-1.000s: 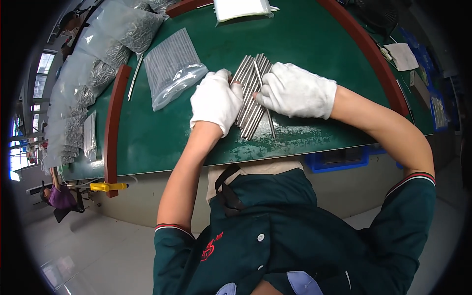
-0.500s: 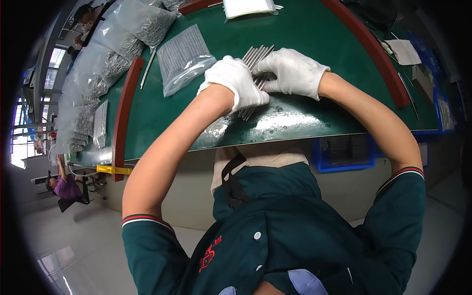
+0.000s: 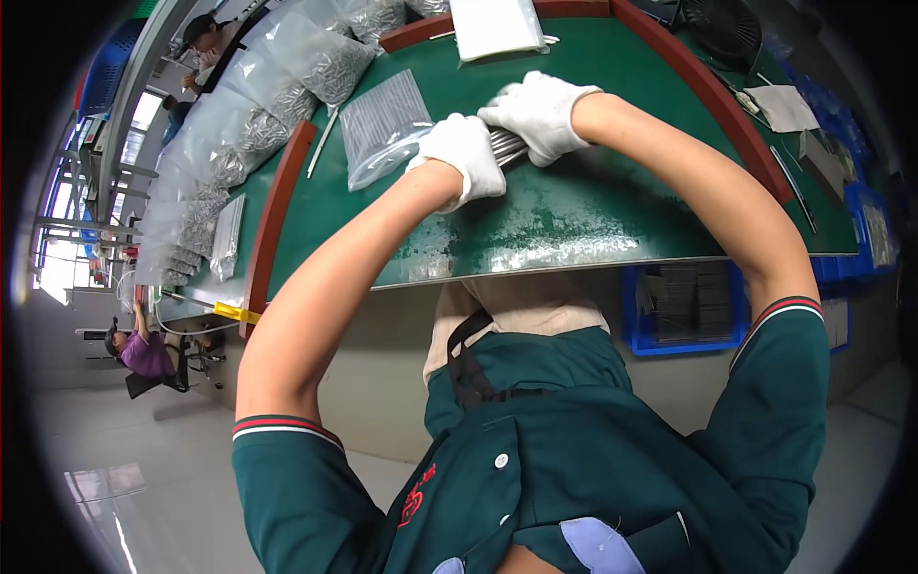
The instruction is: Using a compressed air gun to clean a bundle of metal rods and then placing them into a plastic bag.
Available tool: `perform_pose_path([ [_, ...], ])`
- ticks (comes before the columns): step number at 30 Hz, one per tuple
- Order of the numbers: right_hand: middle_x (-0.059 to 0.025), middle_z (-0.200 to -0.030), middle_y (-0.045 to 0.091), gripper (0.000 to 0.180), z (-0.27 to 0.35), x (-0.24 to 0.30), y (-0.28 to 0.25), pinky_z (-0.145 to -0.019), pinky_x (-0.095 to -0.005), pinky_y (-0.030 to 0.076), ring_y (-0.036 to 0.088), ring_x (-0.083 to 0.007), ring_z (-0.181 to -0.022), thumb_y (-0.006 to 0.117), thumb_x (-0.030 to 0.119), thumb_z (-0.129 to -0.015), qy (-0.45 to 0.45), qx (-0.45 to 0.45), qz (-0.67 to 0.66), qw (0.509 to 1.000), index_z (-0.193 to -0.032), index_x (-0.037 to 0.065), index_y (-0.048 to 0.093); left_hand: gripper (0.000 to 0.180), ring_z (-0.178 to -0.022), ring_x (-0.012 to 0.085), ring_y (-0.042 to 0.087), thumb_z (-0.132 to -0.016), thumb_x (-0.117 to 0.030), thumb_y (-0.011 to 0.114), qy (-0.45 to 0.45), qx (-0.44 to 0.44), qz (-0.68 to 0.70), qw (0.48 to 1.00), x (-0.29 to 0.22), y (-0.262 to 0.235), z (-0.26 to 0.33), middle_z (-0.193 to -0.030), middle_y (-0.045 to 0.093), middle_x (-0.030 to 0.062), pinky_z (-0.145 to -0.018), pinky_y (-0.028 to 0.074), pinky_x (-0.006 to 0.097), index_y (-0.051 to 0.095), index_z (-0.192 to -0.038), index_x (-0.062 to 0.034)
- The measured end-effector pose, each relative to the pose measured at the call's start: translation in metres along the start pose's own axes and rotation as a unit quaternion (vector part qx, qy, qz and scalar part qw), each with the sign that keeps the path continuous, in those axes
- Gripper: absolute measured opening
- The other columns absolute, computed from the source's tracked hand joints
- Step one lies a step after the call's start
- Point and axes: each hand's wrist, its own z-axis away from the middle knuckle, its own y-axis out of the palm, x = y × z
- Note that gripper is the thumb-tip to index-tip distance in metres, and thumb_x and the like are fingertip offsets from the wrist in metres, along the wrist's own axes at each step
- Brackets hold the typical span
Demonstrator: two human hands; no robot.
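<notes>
Two white-gloved hands, the left hand [image 3: 461, 158] and the right hand [image 3: 537, 117], close around one bundle of metal rods [image 3: 507, 146] over the green tabletop [image 3: 574, 206]; I can't count the rods. One clear bag [image 3: 384, 124] lies just beside, left of them.

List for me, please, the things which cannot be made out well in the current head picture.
- Metal rods, head view: mostly covered by the left hand and right hand, so they cannot be counted.
- White stack, head view: cut off by the top edge.
- Blue bin, head view: far side hidden by the table.
- Small pieces, head view: too small to count.
</notes>
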Motion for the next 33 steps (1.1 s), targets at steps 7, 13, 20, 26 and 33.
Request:
perform_pose_path([
  [7, -0.0168, -0.082, 0.064, 0.026, -0.018, -0.001, 0.005, -0.072, -0.0382, 0.051, 0.062, -0.0326, -0.079, 0.066, 0.011, -0.058, -0.009, 0.008, 0.006, 1.0, -0.082, 0.003, 0.062, 0.042, -0.077, 0.0344, 0.064, -0.056, -0.022, 0.066, -0.01, -0.018, 0.08, 0.997, 0.012, 0.013, -0.009, -0.083, 0.064, 0.0245, -0.071, 0.051, 0.036, 0.062, -0.09, 0.003],
  [13, -0.0177, -0.071, 0.063, 0.022, -0.014, 0.0, 0.007, -0.066, -0.0394, 0.05, 0.063, -0.034, -0.07, 0.065, 0.011, -0.059, -0.002, -0.006, -0.055, 0.998, -0.079, 0.003, 0.061, 0.03, -0.078, 0.0344, 0.064, -0.061, -0.022, 0.064, 0.001, -0.008, 0.069, 0.998, 0.011, 0.011, -0.006, -0.08, 0.064, 0.0216, -0.07, 0.051, 0.038, 0.065, -0.083, -0.001],
  [20, -0.0172, -0.075, 0.065, 0.018, -0.008, 0.002, 0.0, -0.066, -0.0388, 0.051, 0.064, -0.0328, -0.072, 0.065, 0.011, -0.062, 0.0, -0.021, -0.008, 1.0, -0.079, 0.005, 0.064, 0.029, -0.075, 0.0364, 0.063, -0.061, -0.016, 0.062, 0.036, -0.019, 0.112, 0.993, 0.015, 0.012, -0.005, -0.078, 0.063, 0.0227, -0.07, 0.05, 0.038, 0.062, -0.084, 0.0009],
  [26, -0.018, -0.076, 0.064, 0.028, 0.006, 0.003, 0.0, -0.069, -0.0399, 0.05, 0.063, -0.034, -0.075, 0.065, 0.011, -0.062, 0.054, -0.028, -0.056, 0.997, -0.088, 0.004, 0.059, 0.03, -0.077, 0.0378, 0.062, -0.061, -0.015, 0.062, 0.054, -0.065, 0.086, 0.993, 0.016, 0.018, -0.003, -0.077, 0.062, 0.0241, -0.071, 0.05, 0.04, 0.056, -0.085, 0.0016],
  [33, -0.0194, -0.124, 0.049, 0.099, 0.045, 0.005, 0.005, -0.097, -0.0342, 0.04, 0.05, -0.0277, -0.113, 0.082, 0.024, -0.061, 0.166, -0.182, -0.442, 0.862, -0.138, -0.003, 0.025, 0.036, -0.082, 0.0376, 0.061, -0.062, -0.017, 0.064, 0.057, -0.104, 0.201, 0.972, 0.02, 0.019, 0.021, -0.083, 0.062, 0.0244, -0.076, 0.049, 0.041, 0.054, -0.092, 0.0008],
])
